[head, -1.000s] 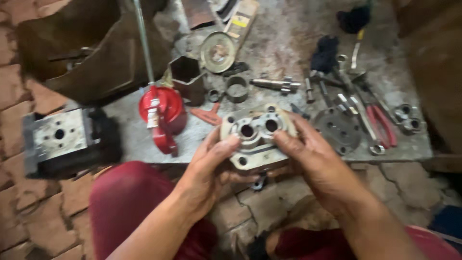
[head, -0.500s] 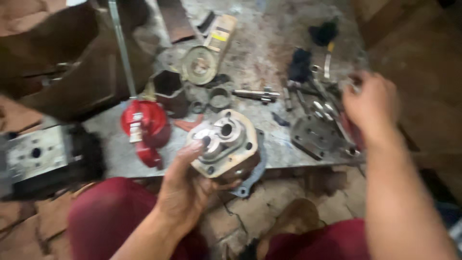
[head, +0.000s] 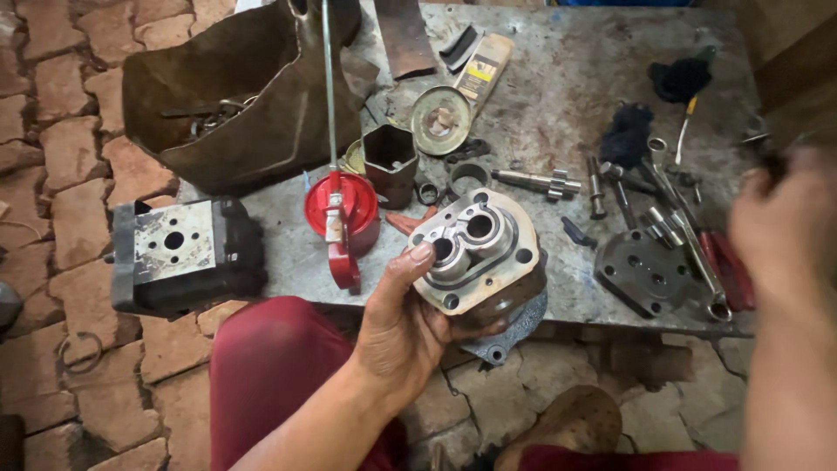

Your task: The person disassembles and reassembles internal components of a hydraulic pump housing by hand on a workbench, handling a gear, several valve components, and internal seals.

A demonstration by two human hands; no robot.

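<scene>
My left hand (head: 403, 327) grips a metal gear pump housing (head: 478, 253) from below and the left, thumb on its flat face. That face shows two round bores and several bolt holes, tilted up toward me. The housing hangs just in front of the near edge of the metal work plate (head: 558, 78). My right hand (head: 783, 228) is blurred at the right edge, above the wrenches and red-handled pliers (head: 728, 270); whether it holds anything I cannot tell. A dark cover plate (head: 647, 270) lies between the housing and that hand.
A red oil can (head: 342, 214) with a long spout stands left of the housing. A second pump body (head: 179, 253) sits on the brick floor at left. A brown leather bag (head: 253, 96), a geared shaft (head: 536, 181), rings, a disc (head: 440, 120) and dark rags cover the plate.
My right hand let go of the housing and swung out right over the tools. My left hand alone now holds the housing, turned face-up.
</scene>
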